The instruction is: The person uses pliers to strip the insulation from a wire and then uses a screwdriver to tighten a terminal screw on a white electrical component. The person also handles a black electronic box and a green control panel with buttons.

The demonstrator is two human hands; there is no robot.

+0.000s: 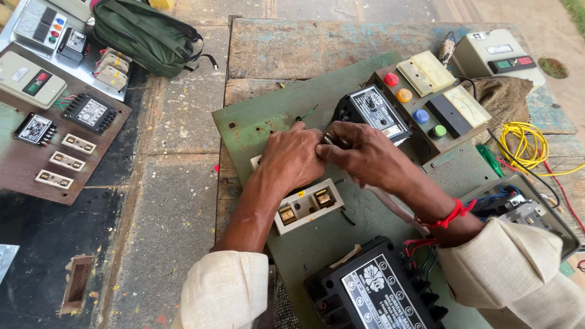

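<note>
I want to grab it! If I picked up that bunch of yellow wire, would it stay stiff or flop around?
The yellow wire coil would probably flop: it lies in loose, uneven loops on the wooden table. It looks thin, so likely light. Its loops might snag the red wires lying beside it.
</note>
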